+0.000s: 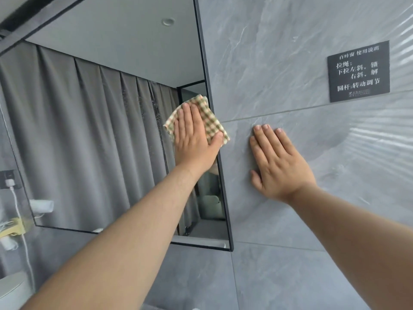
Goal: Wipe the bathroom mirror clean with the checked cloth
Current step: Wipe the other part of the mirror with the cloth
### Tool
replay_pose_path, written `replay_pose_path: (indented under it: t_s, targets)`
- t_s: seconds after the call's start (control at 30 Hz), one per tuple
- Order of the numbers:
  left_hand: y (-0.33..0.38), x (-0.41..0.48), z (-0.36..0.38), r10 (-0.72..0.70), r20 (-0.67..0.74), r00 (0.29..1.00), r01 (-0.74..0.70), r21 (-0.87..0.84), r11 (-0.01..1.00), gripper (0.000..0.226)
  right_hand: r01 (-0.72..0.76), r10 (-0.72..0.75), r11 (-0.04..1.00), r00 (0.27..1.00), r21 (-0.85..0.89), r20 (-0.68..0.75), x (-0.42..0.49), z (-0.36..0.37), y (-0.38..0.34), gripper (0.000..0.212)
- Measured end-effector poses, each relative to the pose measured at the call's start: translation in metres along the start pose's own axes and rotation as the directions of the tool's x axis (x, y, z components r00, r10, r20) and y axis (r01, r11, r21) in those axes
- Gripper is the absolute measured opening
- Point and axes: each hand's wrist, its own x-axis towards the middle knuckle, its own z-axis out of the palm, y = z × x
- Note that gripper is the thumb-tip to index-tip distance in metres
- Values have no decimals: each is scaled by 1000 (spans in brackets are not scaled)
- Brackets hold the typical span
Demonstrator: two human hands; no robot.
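The dark-framed bathroom mirror [100,130] fills the left half of the view and reflects grey curtains and a ceiling. My left hand [194,139] presses the green-and-cream checked cloth [212,121] flat against the glass at the mirror's right edge, fingers straight, thumb lying on the cloth. Part of the cloth hangs over the mirror's frame. My right hand [277,162] rests flat on the grey marble wall tile [290,52] just right of the mirror, fingers straight and holding nothing.
A black sign with white characters [358,71] hangs on the tile at upper right. At far left are a wall socket with a white charger and cable [11,186], a yellowish item [15,227] and a round white object [11,289] below.
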Motion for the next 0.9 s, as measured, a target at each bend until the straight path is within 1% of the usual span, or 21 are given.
replay_pose_path:
  t_s: [0.1, 0.17, 0.23, 0.37, 0.43, 0.5, 0.63, 0.7, 0.8, 0.83, 0.9]
  targets:
    - [2, -38, 30, -88, -75, 993, 83, -62, 995, 92, 0, 0, 1000, 1000, -4, -4, 0, 1, 0, 77]
    - [2, -78, 55, -148, -85, 985, 139, -102, 985, 93, -1, 1, 1000, 1000, -4, -8, 0, 1, -1, 77]
    - [0, -122, 78, -204, -51, 978, 197, -118, 973, 92, 1, -1, 1000, 1000, -9, -14, 0, 1, -1, 77]
    - [0, -198, 114, -342, 94, 935, 354, -180, 918, 95, 3, -3, 1000, 1000, -14, -20, 0, 0, -1, 78]
    - [-2, -225, 127, -394, 144, 908, 416, -191, 889, 99, 3, -3, 1000, 1000, -17, -23, 0, -1, -1, 78]
    - [-7, -240, 133, -416, 159, 895, 442, -199, 875, 101, 1, -2, 1000, 1000, -20, -24, 0, -1, -1, 79]
    - [-11, -239, 135, -431, 125, 894, 448, -210, 869, 98, 6, -6, 1000, 1000, -11, -27, 0, -1, 0, 79]
    - [-15, -227, 128, -449, 86, 889, 457, -233, 859, 94, 10, -10, 1000, 1000, -8, -25, 0, -1, 0, 78]
    - [-26, -189, 102, -494, 134, 859, 512, -260, 819, 93, 6, -6, 1000, 1000, -5, -24, 0, -1, 0, 78]
    - [-31, -173, 92, -483, 131, 866, 500, -261, 826, 95, 6, -6, 1000, 1000, -2, -25, 0, -1, -1, 78]
    - [-39, -134, 69, -439, 69, 896, 443, -233, 866, 102, 5, -5, 1000, 1000, -1, -22, 0, -1, -1, 78]
